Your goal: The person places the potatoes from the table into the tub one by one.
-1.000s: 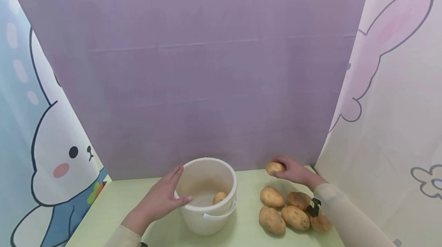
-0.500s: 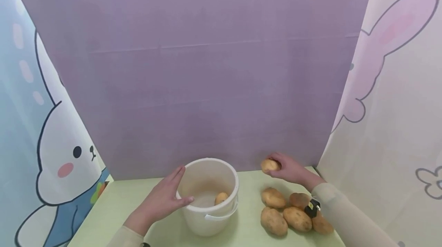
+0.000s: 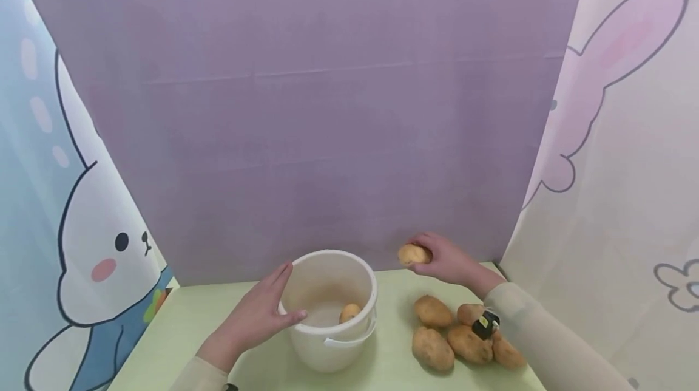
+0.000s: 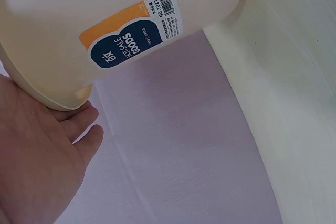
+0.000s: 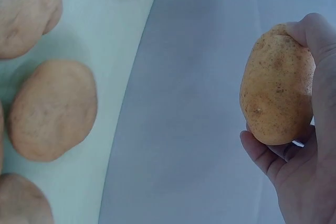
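The step in hand looks like carrying a potato over to the bucket. The right hand holds it in the air, above the counter and right of the bucket's rim, well clear of it. In the right wrist view the fingers and thumb curl round the potato, cupping it from behind and below.

The left hand rests against the bucket's left side, fingers straight and flat along the wall, thumb hooked over the rim. In the left wrist view the palm lies against the rim near the sticker.

One small potato already lies in the bucket, against its right inner wall. A pile of others sits on the counter, right of the bucket, under the right forearm.

The next move, as I judge it, calls for bringing the right hand left until the potato is over the opening, lowering it, then loosening the fingers, while the left hand steadies the bucket.

The right arm reaches forward from the right, wrist slightly raised; the left forearm angles in from the lower left.
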{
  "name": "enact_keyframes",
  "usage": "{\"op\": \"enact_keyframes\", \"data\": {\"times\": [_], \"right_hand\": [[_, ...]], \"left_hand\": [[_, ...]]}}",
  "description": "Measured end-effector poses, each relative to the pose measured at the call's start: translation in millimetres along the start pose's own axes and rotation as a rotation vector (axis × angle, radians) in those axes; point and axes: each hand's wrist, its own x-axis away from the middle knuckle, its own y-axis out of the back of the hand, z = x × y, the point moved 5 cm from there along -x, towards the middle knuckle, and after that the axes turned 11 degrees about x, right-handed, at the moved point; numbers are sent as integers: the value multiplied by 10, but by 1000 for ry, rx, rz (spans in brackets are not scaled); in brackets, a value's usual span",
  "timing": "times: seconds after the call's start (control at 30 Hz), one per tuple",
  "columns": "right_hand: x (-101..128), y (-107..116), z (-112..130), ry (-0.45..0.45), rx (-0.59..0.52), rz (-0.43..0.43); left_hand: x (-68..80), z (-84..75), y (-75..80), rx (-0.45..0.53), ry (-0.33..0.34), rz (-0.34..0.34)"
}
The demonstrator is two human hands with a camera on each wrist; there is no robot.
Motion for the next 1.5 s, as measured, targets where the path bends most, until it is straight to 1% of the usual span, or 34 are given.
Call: {"op": "enact_keyframes", "data": {"times": [0.2,0.37,0.47,0.7,0.9,1.13,1.37,1.5], "right_hand": [[-116,99,152,45,-11,-29],[-186,133,283,56,14,-34],[-216,129,375,61,6,-27],[-295,69,605,69,-22,26],[-407,16,768,91,-35,54],[-511,-75,896,141,-40,63],[-566,-178,1073,185,-36,101],[-617,-230,1188,218,-15,106]], "left_hand": [[-15,-24,41,-4,0,-12],[-2,-40,57,-6,-7,-16],[17,-33,51,-5,-10,-17],[66,5,11,5,13,-2],[47,15,-1,-2,-2,-19],[9,4,6,-9,-6,-24],[28,2,-39,-2,-3,-15],[21,-10,-33,1,-9,-20]]}}
